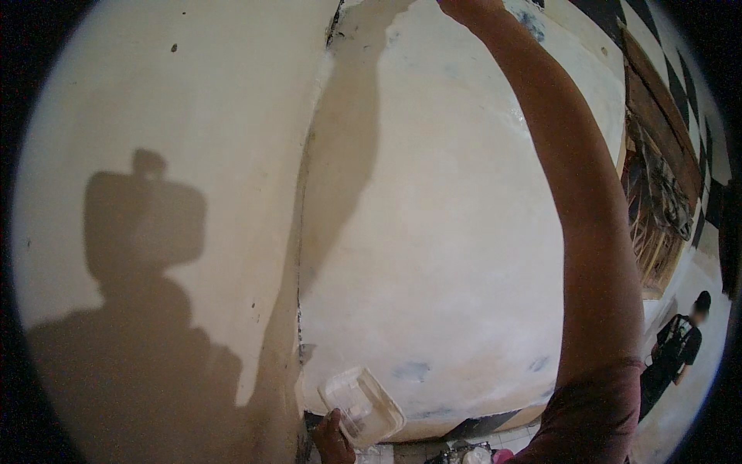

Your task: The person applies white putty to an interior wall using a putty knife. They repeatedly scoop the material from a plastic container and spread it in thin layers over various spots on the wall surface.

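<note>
Low in the view, my left hand (334,442) grips the edge of a pale, rectangular plastic tub (380,408). The tub is tilted, with some whitish stuff inside. My right arm reaches far up along the wall, and my right hand (471,9) is at the top edge of the picture, near the wall's upper part. Its fingers are cut off, so whatever it may hold is hidden. Before me is a whitish wall panel (440,224) with smooth, patchy coating and a few bluish-grey spots.
A cream wall (147,100) meets the panel at a dark, cracked corner line (300,294). To the right is a wooden-framed opening (657,185) with dark material hanging in it. A person in dark clothes (674,348) stands at the far right. Assorted items (475,455) lie below on a tiled floor.
</note>
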The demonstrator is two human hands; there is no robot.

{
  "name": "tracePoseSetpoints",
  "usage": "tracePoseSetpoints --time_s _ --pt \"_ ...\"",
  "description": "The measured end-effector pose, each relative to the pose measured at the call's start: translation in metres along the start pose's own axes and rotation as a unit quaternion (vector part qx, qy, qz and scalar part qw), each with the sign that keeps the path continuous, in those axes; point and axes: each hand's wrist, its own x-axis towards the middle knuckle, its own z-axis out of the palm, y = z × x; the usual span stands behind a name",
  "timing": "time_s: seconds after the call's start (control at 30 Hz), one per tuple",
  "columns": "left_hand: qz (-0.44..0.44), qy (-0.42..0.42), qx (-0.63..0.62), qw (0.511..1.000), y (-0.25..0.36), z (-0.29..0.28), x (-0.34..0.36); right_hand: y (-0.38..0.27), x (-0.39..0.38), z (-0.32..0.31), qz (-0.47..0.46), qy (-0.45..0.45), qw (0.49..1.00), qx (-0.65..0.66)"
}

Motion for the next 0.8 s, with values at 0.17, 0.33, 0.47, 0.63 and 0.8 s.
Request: tracePoseSetpoints --time_s 0.17,0.33,0.47,0.63,0.8 --pt "0.072 -0.007 0.012 0.997 -0.034 -0.039 0.026 -0.013 0.012 0.0 0.028 -0.054 0.997 -0.039" --pt "0.045 0.024 0.013 0.999 -0.002 -0.01 -0.001 -0.049 -0.08 -0.014 -0.091 -0.103 0.989 -0.052" --pt "-0.047 0.042 0.005 0.998 0.049 0.036 -0.033 -0.093 -0.169 -0.055 -0.161 -0.032 0.986 0.03" --pt "-0.002 0.022 -0.015 1.0 0.032 0.018 -0.019 -0.086 -0.165 -0.086 -0.06 -0.038 0.993 0.09" --pt "-0.04 0.034 -0.06 0.997 0.033 0.024 -0.022 -0.02 -0.129 -0.068 0.104 -0.061 0.99 0.072"
